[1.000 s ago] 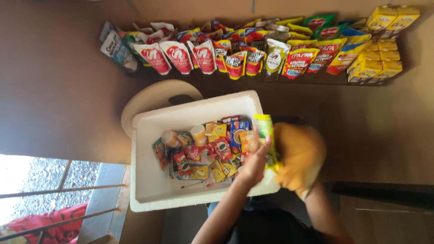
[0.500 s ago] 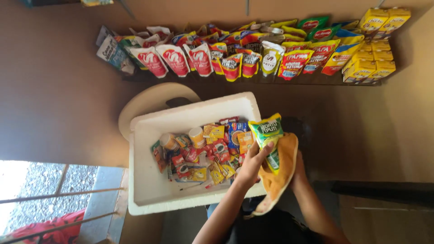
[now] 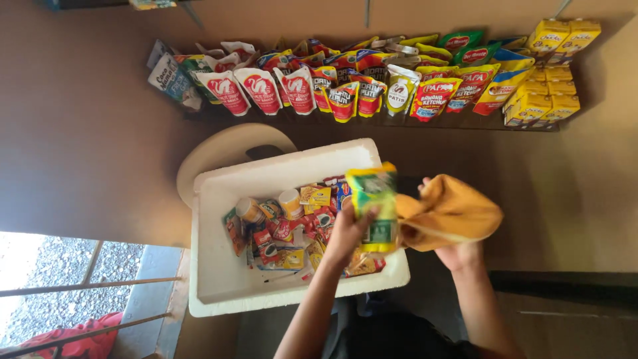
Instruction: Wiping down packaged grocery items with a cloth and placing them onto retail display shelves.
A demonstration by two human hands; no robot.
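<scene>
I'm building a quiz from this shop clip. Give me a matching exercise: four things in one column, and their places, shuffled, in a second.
Things:
1. green and yellow packet
2. orange cloth
3. white foam box
4. yellow cartons

Places:
A. right end of the shelf
B. in the left hand
C. on the pale stool
D. in the right hand

Pairs: 1-B, 2-D, 3-C, 4-A

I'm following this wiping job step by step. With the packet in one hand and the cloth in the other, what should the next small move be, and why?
Probably bring the yellow cloth against the green and yellow packet. The left hand holds the packet upright over the white foam box, and the right hand holds the cloth bunched right beside it, barely touching.
</scene>
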